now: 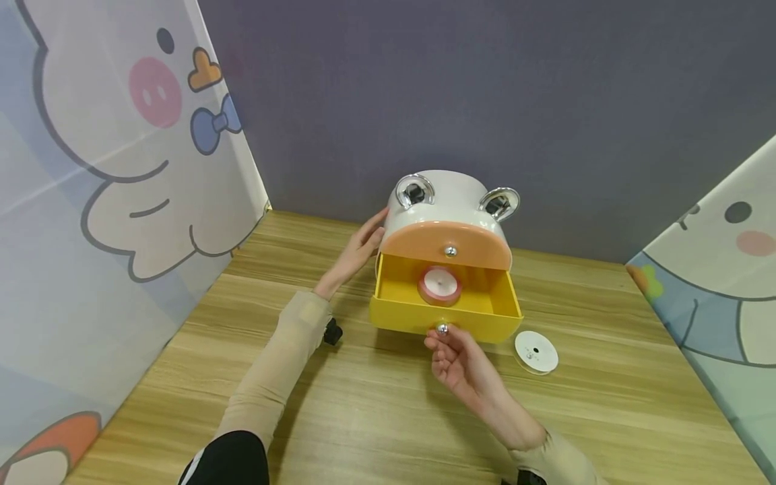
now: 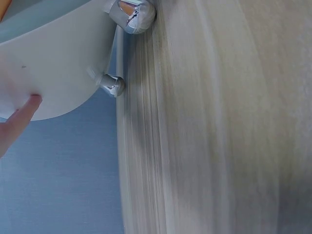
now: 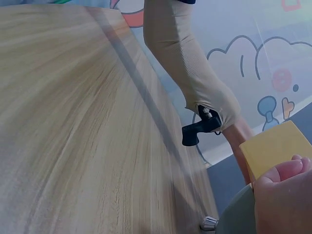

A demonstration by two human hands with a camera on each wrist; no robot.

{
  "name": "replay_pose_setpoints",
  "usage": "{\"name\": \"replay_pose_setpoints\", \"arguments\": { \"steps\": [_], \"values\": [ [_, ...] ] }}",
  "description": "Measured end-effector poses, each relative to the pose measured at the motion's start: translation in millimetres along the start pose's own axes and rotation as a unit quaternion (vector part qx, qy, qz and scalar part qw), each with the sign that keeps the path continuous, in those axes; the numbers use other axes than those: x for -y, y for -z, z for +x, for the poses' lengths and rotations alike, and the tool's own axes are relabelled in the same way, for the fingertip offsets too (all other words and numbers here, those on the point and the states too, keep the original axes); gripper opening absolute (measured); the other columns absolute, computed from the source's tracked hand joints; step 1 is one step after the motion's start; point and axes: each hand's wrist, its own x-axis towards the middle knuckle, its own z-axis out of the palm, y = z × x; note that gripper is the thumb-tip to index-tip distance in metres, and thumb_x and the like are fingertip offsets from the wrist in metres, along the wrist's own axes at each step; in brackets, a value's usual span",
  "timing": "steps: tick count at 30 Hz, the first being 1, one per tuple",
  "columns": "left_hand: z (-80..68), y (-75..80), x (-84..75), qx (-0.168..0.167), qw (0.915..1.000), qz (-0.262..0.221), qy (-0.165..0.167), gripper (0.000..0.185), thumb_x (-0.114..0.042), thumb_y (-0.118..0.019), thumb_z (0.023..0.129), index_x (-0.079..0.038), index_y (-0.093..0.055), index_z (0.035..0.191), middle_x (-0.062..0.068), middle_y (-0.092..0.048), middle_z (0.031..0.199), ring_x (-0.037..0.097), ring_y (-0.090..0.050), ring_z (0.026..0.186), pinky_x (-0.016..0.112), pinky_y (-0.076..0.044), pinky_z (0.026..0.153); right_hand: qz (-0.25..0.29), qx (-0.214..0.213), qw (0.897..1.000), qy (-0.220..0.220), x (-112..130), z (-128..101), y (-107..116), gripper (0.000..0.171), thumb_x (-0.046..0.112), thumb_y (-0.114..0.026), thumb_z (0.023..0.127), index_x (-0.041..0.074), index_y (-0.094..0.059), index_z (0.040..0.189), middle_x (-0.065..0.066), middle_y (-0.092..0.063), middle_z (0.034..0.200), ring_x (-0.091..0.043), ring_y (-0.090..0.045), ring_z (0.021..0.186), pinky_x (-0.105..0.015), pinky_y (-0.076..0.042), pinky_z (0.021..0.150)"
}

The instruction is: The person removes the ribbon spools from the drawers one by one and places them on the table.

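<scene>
So from the head cam I've got a little white storage box [image 1: 445, 202] shaped like some animal, sitting toward the 12 o'clock end of the wooden table [image 1: 376, 417]. It has two shiny chrome ears [image 1: 415, 190] on top and an orange upper drawer [image 1: 447, 244] that's closed.

The yellow bottom drawer [image 1: 447, 316] is pulled out toward me. Inside it there's a pink roll of tape [image 1: 439, 285] lying flat, roughly in the middle of the drawer floor.

My right hand [image 1: 462, 360] is at the drawer's 6 o'clock, fingers curled up around the small silver knob [image 1: 442, 329] on the drawer front, so that's a narrow pinch-type hold on the knob. The right wrist cam only shows a yellow corner and the fingertips bunched up, too close to tell more.

My left hand [image 1: 358, 250] is at the box's 9 o'clock, fingers straight and laid flat against the white side. Not gripping anything, just resting on it. The left wrist cam backs that up, one fingertip [image 2: 30, 105] touching the white shell.

Other stuff: a white flat spool [image 1: 536, 351] lies on the table at about 4 o'clock from the drawer, just beside its corner but not touching. Cartoon pig panel [image 1: 115, 135] stands along the 9 o'clock side, another cartoon panel [image 1: 721, 269] at 3 o'clock, grey wall [image 1: 485, 87] behind
</scene>
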Motion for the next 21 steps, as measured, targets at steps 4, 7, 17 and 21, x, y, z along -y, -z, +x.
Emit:
{"name": "replay_pose_setpoints", "arguments": {
  "steps": [4,7,17,21],
  "values": [
    [3.2,2.1,10.0,-0.003,1.0000,0.004,-0.006,0.051,-0.022,-0.037,0.109,-0.024,-0.026,0.159,0.019,-0.040,0.155,0.039,-0.050,0.135,0.047,-0.051,0.107,0.003,0.006,1.000,-0.003,-1,-2,0,0.043,0.028,-0.033,0.109,0.015,-0.072,0.097,0.005,-0.075,0.090,0.000,-0.062,0.075,-0.011,-0.050,0.071],
    [2.9,2.5,11.5,-0.002,0.9999,0.004,-0.010,0.052,-0.032,-0.040,0.108,-0.027,-0.028,0.158,0.019,-0.043,0.153,0.038,-0.051,0.134,0.045,-0.052,0.106,0.007,0.012,1.000,-0.008,-2,-4,0,0.042,0.027,-0.033,0.109,0.014,-0.071,0.098,0.004,-0.075,0.091,-0.001,-0.062,0.076,-0.011,-0.050,0.071],
    [2.7,1.6,10.6,0.001,0.9999,-0.002,-0.013,0.050,-0.030,-0.039,0.108,-0.029,-0.029,0.157,0.017,-0.044,0.153,0.036,-0.051,0.134,0.048,-0.051,0.108,0.013,0.024,0.999,-0.021,-5,-12,-3,0.039,0.026,-0.034,0.109,0.014,-0.071,0.100,0.004,-0.075,0.094,-0.001,-0.062,0.077,-0.011,-0.050,0.072],
    [2.6,1.4,10.9,0.002,1.0000,-0.001,-0.008,0.051,-0.028,-0.038,0.109,-0.028,-0.026,0.158,0.020,-0.045,0.151,0.036,-0.051,0.134,0.049,-0.049,0.109,0.009,0.017,1.000,-0.024,-7,-14,-3,0.040,0.026,-0.034,0.109,0.016,-0.071,0.099,0.006,-0.075,0.094,0.000,-0.062,0.077,-0.011,-0.051,0.072]
  ]
}}
